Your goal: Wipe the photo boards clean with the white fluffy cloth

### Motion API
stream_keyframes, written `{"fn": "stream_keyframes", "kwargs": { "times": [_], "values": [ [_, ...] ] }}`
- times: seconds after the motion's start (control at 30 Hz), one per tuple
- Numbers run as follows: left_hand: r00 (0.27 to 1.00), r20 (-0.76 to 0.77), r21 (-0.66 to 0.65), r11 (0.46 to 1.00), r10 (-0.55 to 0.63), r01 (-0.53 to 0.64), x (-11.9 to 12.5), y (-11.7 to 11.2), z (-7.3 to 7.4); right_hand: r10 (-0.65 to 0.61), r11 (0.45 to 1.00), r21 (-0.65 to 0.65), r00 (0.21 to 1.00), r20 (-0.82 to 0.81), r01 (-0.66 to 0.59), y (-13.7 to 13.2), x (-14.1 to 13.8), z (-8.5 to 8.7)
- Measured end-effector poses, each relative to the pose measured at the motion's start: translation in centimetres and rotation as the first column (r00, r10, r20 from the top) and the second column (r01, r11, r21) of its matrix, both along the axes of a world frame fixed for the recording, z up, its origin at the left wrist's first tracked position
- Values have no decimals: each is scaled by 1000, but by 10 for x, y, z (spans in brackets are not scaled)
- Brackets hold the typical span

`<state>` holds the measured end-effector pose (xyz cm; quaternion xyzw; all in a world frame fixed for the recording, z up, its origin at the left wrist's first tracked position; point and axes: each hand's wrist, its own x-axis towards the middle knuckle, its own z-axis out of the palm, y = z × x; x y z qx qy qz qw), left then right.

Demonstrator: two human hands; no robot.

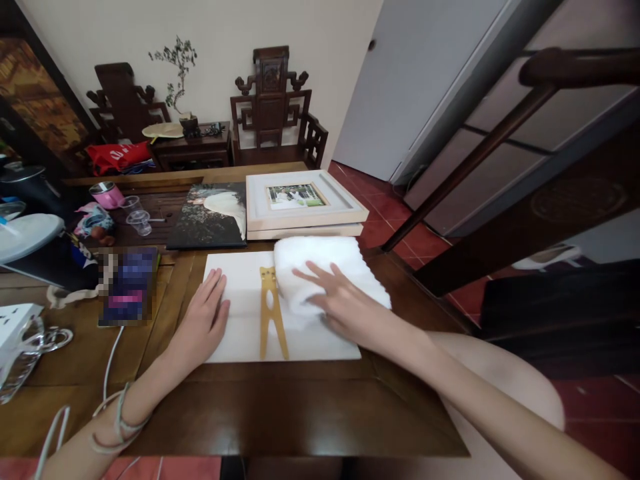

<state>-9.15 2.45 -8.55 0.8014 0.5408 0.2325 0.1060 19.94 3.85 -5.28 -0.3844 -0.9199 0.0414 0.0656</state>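
A white panel (pixel 235 327) lies flat on the wooden table, with a yellow A-shaped stand piece (pixel 271 313) on its surface. My left hand (pixel 204 317) rests flat on the panel's left edge, fingers stretched out and holding nothing. On the right side of the panel is a folded white towel (pixel 325 257), partly hanging past the panel's right edge. My right hand (pixel 340 300) presses on the towel from above, its fingers spread apart. The thumb side sits by a fold at the towel's near edge, and part of that contact is blurred.
Behind the panel are stacked framed pictures (pixel 310 200) and a dark photo board (pixel 207 217). To the left stand a dark lidded container (pixel 45 260), a pink cup (pixel 107 195), a clear plastic cup (pixel 140 222) and a white power strip (pixel 17 327). A cable (pixel 111 360) crosses the table.
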Motion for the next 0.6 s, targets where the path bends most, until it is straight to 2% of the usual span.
{"fn": "stream_keyframes", "kwargs": {
  "times": [0.2, 0.3, 0.4, 0.6],
  "values": [
    [1000, 0, 0, 1000, 11, -11, 1, 0, -1, 73, 995, 80, 992, -101, -65, -91, 8, -8],
    [1000, 3, -4, 1000, 15, -15, 2, 0, -1, 68, 996, 65, 990, -124, -60, -107, 9, -7],
    [1000, 0, -2, 1000, 7, -7, 1, -1, 0, 71, 997, 17, 994, -88, -69, -88, 6, -3],
    [1000, 5, 16, 1000, -11, 11, -1, 0, -1, -15, 998, -55, 999, -37, 13, -4, -5, 6]
  ]
}}
